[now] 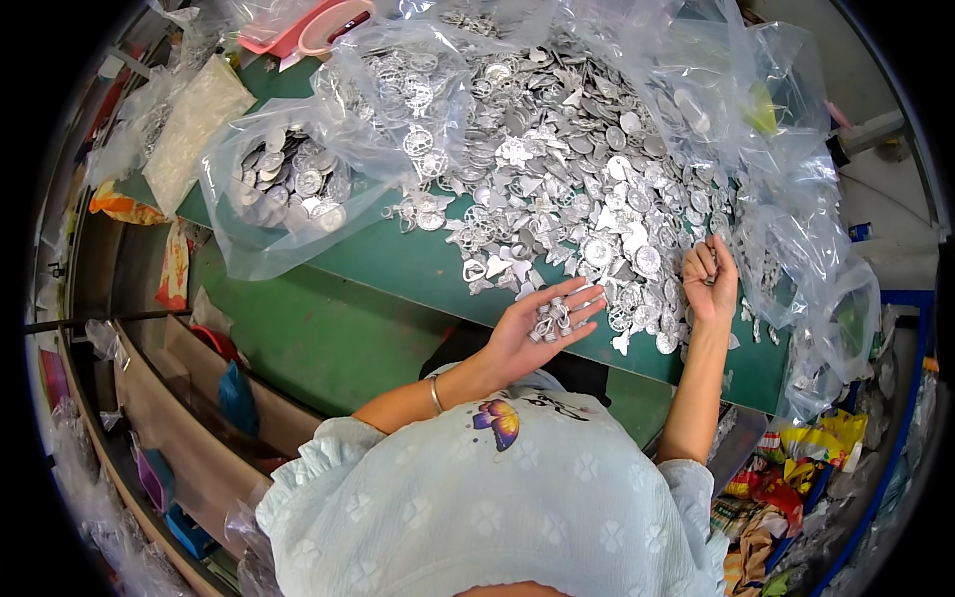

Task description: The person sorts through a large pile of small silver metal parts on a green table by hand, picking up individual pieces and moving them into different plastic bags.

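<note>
Palm up at the table's front edge, my left hand [532, 326] has its fingers stretched out. It carries several small silver metal charms [550, 320] on the palm. My right hand [710, 277] is closed, its fingers curled in over the right side of the heap; what they pinch is too small to make out. A wide heap of silver metal charms [557, 199], with round discs, open rings and flower shapes among them, spreads over the green table [398, 261]. Its near edge lies just beyond my left fingertips.
Left of the heap stands a clear plastic bag [249, 249] of silver discs. Large clear plastic sheets [786, 189] cover the heap's back and right side. A pink tray [288, 30] sits at the far left. Lower right are colourful packets [821, 438]; lower left, a brown drawer [179, 448].
</note>
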`<action>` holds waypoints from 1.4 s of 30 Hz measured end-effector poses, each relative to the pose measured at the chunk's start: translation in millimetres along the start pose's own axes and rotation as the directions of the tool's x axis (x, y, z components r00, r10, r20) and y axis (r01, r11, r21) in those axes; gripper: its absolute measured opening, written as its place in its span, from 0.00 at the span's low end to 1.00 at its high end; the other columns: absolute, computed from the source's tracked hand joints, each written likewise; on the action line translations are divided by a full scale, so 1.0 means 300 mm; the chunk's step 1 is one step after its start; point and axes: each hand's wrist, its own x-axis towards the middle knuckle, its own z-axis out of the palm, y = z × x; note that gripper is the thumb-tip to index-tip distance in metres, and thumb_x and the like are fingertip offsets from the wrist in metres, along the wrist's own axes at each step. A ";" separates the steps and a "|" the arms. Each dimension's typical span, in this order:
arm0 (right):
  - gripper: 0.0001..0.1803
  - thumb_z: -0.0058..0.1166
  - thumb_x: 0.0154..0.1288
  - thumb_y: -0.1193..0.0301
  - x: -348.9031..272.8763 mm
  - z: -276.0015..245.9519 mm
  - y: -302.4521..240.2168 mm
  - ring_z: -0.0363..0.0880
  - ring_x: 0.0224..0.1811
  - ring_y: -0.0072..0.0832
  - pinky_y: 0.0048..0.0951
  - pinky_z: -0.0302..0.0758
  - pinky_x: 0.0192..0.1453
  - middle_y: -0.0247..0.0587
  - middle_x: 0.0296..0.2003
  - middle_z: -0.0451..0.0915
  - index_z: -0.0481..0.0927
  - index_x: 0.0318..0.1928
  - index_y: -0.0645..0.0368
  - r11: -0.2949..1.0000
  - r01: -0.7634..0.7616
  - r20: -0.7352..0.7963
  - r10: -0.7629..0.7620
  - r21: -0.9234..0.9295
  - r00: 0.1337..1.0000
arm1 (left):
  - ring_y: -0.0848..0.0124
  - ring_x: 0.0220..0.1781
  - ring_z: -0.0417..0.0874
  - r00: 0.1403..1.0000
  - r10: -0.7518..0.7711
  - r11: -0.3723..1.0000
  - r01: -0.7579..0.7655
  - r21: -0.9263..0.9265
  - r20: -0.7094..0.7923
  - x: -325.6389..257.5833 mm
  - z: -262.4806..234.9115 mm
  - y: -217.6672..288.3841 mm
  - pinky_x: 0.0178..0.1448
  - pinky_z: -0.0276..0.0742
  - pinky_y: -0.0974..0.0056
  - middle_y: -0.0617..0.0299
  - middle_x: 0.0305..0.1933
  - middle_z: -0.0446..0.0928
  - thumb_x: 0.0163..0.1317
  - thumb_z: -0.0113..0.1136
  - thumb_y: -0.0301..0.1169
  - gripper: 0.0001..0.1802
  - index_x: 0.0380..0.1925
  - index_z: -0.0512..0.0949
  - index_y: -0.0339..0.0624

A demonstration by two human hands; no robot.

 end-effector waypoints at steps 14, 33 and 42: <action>0.15 0.55 0.52 0.60 0.261 0.256 0.285 0.77 0.27 0.48 0.42 0.73 0.29 0.51 0.24 0.78 0.80 0.30 0.59 -0.795 0.151 0.456 -0.170 -0.587 0.874 | 0.56 0.69 0.51 0.990 0.059 0.998 -0.056 -0.026 0.130 -0.017 0.017 -0.001 0.70 0.47 0.54 0.50 0.68 0.50 0.67 0.33 0.44 0.30 0.62 0.51 0.34; 0.04 0.57 0.47 0.78 -0.066 0.368 0.380 0.72 0.31 0.29 0.27 0.69 0.37 0.39 0.28 0.75 0.76 0.27 0.63 0.074 0.611 0.615 0.117 -0.789 0.780 | 0.67 0.36 0.78 0.956 -0.166 0.986 0.166 -0.022 -0.241 -0.003 -0.031 0.026 0.35 0.77 0.65 0.59 0.33 0.75 0.62 0.49 0.38 0.13 0.39 0.73 0.42; 0.17 0.58 0.50 0.71 0.377 0.373 0.549 0.69 0.39 0.40 0.35 0.65 0.44 0.44 0.34 0.73 0.74 0.41 0.63 -0.629 0.603 0.799 -0.048 -0.491 0.600 | 0.77 0.27 0.69 0.970 -0.089 0.943 0.155 0.294 -0.227 -0.044 -0.009 0.012 0.25 0.63 0.76 0.66 0.33 0.72 0.60 0.53 0.40 0.12 0.38 0.73 0.44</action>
